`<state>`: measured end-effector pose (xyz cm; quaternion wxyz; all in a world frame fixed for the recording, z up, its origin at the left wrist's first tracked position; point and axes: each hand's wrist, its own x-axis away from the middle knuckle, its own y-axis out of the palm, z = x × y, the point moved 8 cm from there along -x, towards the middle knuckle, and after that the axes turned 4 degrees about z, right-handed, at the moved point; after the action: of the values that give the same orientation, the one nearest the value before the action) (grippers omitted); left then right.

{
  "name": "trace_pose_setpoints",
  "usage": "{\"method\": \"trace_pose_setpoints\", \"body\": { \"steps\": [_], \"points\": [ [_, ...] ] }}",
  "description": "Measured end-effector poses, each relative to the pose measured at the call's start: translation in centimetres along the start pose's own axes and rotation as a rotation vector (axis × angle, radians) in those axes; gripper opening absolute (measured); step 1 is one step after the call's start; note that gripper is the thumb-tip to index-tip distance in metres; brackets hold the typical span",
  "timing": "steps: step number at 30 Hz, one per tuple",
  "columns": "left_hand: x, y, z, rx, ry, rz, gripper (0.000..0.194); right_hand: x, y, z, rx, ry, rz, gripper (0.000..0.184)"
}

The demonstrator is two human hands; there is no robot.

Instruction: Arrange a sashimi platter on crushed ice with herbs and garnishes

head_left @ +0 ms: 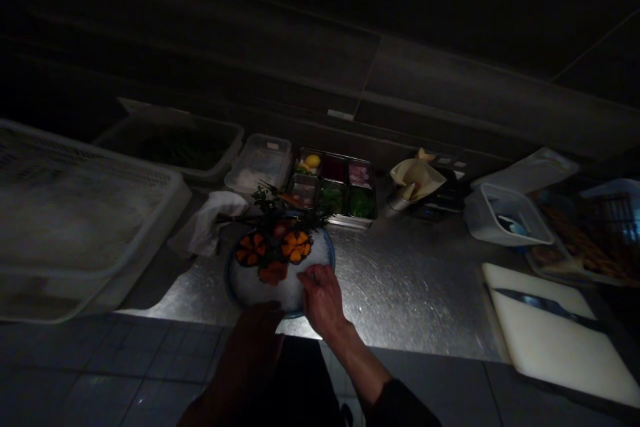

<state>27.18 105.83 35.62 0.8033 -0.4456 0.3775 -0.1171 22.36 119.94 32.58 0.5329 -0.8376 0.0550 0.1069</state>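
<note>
A round blue-rimmed bowl (327, 243) of crushed ice stands at the front of a steel counter. On the ice lie orange sea-urchin halves (296, 245) with green sprigs (270, 203) behind them. My right hand (320, 297) rests on the bowl's near right edge, fingers curled against the ice; what they pinch, if anything, is hidden. My left hand (257, 340) is dark and in shadow at the bowl's near edge, seemingly gripping the rim; its fingers barely show.
Behind the bowl sit a white cloth (210, 227), a lidded clear box (260, 163) and a steel tray of garnish tins (333, 187). Large white crates (75, 213) fill the left. A white cutting board (555, 340) with a knife (545, 303) and a plastic tub (505, 217) lie right.
</note>
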Motion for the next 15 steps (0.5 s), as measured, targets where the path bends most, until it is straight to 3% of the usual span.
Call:
{"method": "trace_pose_setpoints", "body": {
  "steps": [4, 9, 12, 15],
  "points": [
    [0.5, 2.6, 0.9, -0.129, -0.018, -0.012, 0.041, -0.1, -0.8, 0.2, -0.042, 0.002, -0.002, 0.035],
    [0.7, 6.3, 0.5, -0.293, -0.047, -0.063, 0.054, -0.9, -4.6, 2.3, -0.259, 0.039, 0.055, 0.032],
    [0.4, 7.2, 0.2, -0.336, -0.035, -0.079, 0.051, -4.3, -8.3, 5.7, -0.338, 0.076, 0.129, 0.026],
    [-0.1, 7.0, 0.6, -0.327, -0.003, -0.09, 0.042, -11.1, -11.1, 10.2, -0.323, 0.125, 0.266, 0.024]
  ]
}}
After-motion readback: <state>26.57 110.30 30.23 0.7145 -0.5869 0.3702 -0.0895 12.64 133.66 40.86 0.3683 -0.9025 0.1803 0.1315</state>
